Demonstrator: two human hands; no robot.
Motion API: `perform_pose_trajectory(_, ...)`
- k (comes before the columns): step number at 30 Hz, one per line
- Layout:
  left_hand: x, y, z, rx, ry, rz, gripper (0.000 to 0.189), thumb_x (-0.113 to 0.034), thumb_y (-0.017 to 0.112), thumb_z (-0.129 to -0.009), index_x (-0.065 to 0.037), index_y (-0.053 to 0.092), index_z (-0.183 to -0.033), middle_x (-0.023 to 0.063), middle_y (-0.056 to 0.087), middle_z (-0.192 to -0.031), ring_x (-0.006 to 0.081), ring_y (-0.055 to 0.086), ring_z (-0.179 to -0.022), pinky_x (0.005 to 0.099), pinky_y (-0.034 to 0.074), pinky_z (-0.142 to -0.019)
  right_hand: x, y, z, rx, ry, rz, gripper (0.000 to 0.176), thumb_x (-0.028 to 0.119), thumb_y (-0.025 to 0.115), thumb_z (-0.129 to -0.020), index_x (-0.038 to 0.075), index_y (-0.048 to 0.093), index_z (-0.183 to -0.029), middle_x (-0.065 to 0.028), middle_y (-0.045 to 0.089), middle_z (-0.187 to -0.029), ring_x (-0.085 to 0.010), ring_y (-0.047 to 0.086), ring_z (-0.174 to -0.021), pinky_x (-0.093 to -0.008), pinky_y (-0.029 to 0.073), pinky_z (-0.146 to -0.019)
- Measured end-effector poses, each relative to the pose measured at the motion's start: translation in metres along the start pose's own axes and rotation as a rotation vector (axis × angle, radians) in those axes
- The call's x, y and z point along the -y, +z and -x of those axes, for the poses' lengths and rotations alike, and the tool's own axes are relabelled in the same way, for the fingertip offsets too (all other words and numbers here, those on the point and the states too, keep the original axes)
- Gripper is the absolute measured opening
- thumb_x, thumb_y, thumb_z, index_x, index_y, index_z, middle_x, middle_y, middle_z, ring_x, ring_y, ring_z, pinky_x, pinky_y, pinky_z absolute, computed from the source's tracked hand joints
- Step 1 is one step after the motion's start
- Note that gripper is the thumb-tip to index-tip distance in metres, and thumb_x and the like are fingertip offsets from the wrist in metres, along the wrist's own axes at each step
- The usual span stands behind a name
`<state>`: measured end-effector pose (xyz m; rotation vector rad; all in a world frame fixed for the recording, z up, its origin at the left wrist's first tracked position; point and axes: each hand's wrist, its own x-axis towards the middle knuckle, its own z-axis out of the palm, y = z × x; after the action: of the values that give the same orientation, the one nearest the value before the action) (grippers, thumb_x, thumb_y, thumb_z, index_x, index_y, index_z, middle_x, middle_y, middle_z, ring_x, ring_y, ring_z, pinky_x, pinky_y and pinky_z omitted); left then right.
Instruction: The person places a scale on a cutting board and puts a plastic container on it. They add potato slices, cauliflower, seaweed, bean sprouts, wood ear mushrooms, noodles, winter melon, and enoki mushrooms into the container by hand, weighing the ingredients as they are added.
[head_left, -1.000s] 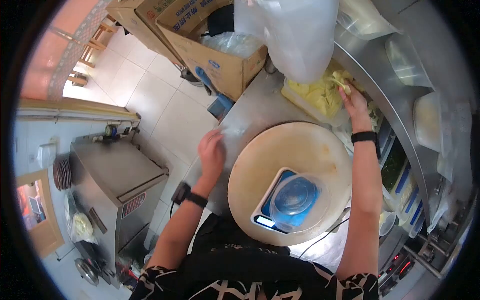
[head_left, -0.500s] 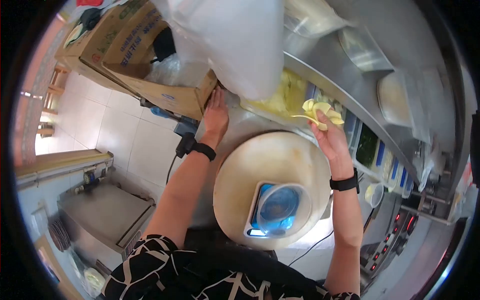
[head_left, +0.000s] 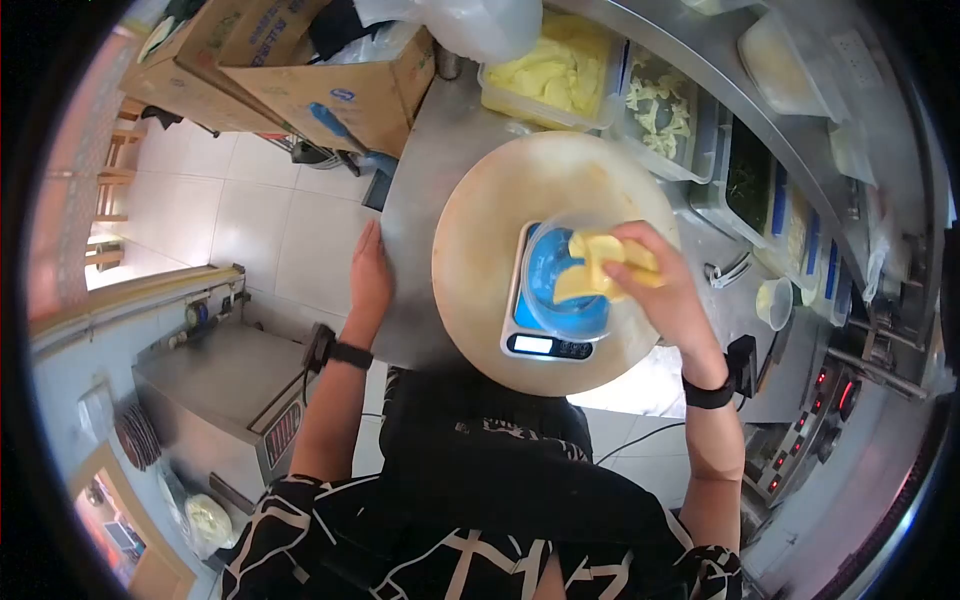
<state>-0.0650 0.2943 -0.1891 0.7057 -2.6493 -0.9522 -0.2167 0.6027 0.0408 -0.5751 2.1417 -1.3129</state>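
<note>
My right hand (head_left: pixel 650 280) grips a bunch of pale yellow slices (head_left: pixel 600 262) over a clear round plastic tub (head_left: pixel 545 315). The slices look like a cut vegetable whose kind I cannot make out. Under the tub is a kitchen scale (head_left: pixel 512 343) with a blue top and a lit display. The scale stands on a thick round chopping board (head_left: pixel 480 250). My left hand (head_left: pixel 370 275) is by the left edge of the steel counter (head_left: pixel 415 200), its fingers stretched out and holding nothing.
Behind the board, a container of yellow slices (head_left: pixel 550 75) and a container of pale pieces (head_left: pixel 660 110) line the counter. Cardboard boxes (head_left: pixel 330 100) stand at the back left. A metal shelf (head_left: pixel 760 85) overhangs the right side. Metal tongs (head_left: pixel 728 270) lie right of the board.
My right hand has brought the yellow slices from the back container to above the tub. My left hand has left the cardboard box and come nearer. The view has shifted.
</note>
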Motion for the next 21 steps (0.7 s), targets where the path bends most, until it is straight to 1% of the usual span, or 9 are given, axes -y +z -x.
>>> perform_pose_trajectory(2, 0.013, -0.024, 0.037, 0.007, -0.134, -0.013, 0.029, -0.003, 0.051, -0.084, 0.003, 0.057, -0.111, 0.0196, 0.056, -0.115, 0.0323, 0.058, -0.100, 0.0365, 0.045, -0.089, 0.005, 0.011, 0.002, 0.078, -0.117, 0.242, 0.037, -0.001, 0.061, -0.076, 0.003, 0.051, -0.112, -0.0147, 0.050, -0.110, -0.0310, 0.050, -0.104, -0.0330, 0.042, -0.088)
perform_pose_trajectory(4, 0.032, -0.037, 0.075, -0.019, -0.352, 0.202, 0.024, -0.005, 0.057, -0.082, 0.002, 0.061, -0.105, 0.0165, 0.064, -0.102, 0.0240, 0.064, -0.086, 0.0317, 0.051, -0.074, -0.004, 0.012, 0.005, 0.071, -0.185, 0.297, 0.038, -0.002, 0.061, -0.076, 0.003, 0.051, -0.112, -0.0156, 0.051, -0.109, -0.0322, 0.051, -0.102, -0.0335, 0.042, -0.087)
perform_pose_trajectory(6, 0.033, -0.061, 0.106, -0.031, -0.425, 0.189, 0.023, -0.007, 0.057, -0.084, 0.003, 0.061, -0.105, 0.0134, 0.065, -0.096, 0.0189, 0.063, -0.085, 0.0288, 0.050, -0.073, -0.008, 0.010, 0.006, 0.061, -0.252, 0.352, 0.038, -0.002, 0.060, -0.076, 0.003, 0.051, -0.113, -0.0166, 0.052, -0.108, -0.0334, 0.052, -0.101, -0.0341, 0.043, -0.086)
perform_pose_trajectory(8, 0.026, -0.076, 0.129, -0.044, -0.497, 0.186, 0.023, -0.008, 0.056, -0.086, 0.004, 0.060, -0.105, 0.0104, 0.066, -0.090, 0.0138, 0.062, -0.084, 0.0259, 0.049, -0.072, -0.007, 0.005, 0.007, 0.031, -0.185, 0.345, 0.038, -0.002, 0.060, -0.077, 0.003, 0.052, -0.114, -0.0192, 0.052, -0.107, -0.0350, 0.053, -0.099, -0.0340, 0.044, -0.086)
perform_pose_trajectory(9, 0.024, -0.080, 0.137, -0.054, -0.556, 0.358, 0.022, -0.008, 0.056, -0.087, 0.004, 0.061, -0.105, 0.0096, 0.066, -0.087, 0.0130, 0.061, -0.082, 0.0254, 0.049, -0.072, -0.010, 0.003, 0.008, 0.034, -0.195, 0.344, 0.038, -0.002, 0.060, -0.077, 0.003, 0.052, -0.114, -0.0192, 0.052, -0.107, -0.0350, 0.053, -0.099, -0.0340, 0.044, -0.086)
perform_pose_trajectory(10, 0.021, -0.083, 0.146, -0.062, -0.613, 0.531, 0.021, -0.008, 0.056, -0.087, 0.003, 0.062, -0.104, 0.0088, 0.066, -0.084, 0.0123, 0.061, -0.080, 0.0249, 0.048, -0.071, -0.015, 0.001, 0.008, 0.042, -0.191, 0.348, 0.038, -0.001, 0.060, -0.077, 0.003, 0.052, -0.114, -0.0186, 0.053, -0.109, -0.0339, 0.054, -0.099, -0.0344, 0.045, -0.085)
perform_pose_trajectory(15, 0.003, -0.076, 0.183, 0.018, -0.586, 0.590, 0.020, -0.008, 0.054, -0.088, 0.002, 0.063, -0.103, 0.0081, 0.066, -0.081, 0.0110, 0.058, -0.072, 0.0241, 0.047, -0.067, 0.001, -0.002, 0.014, 0.118, -0.115, 0.213, 0.038, 0.001, 0.060, -0.077, 0.003, 0.053, -0.115, -0.0145, 0.055, -0.113, -0.0296, 0.055, -0.100, -0.0336, 0.047, -0.081)
perform_pose_trajectory(18, 0.004, -0.076, 0.216, 0.159, -0.617, 0.534, 0.020, -0.008, 0.052, -0.089, 0.002, 0.063, -0.102, 0.0074, 0.065, -0.080, 0.0103, 0.057, -0.070, 0.0237, 0.046, -0.066, 0.004, -0.011, 0.014, 0.095, -0.298, 0.340, 0.033, 0.001, 0.059, -0.079, 0.003, 0.055, -0.112, -0.0095, 0.056, -0.112, -0.0217, 0.057, -0.095, -0.0298, 0.048, -0.076)
perform_pose_trajectory(21, 0.018, -0.082, 0.248, 0.302, -0.665, 0.459, 0.018, -0.008, 0.052, -0.089, 0.002, 0.063, -0.100, 0.0068, 0.065, -0.080, 0.0097, 0.057, -0.069, 0.0232, 0.045, -0.064, 0.000, -0.035, 0.004, 0.036, -0.119, 0.140, 0.025, 0.002, 0.059, -0.081, 0.003, 0.058, -0.106, -0.0057, 0.058, -0.105, -0.0145, 0.057, -0.086, -0.0243, 0.047, -0.072)
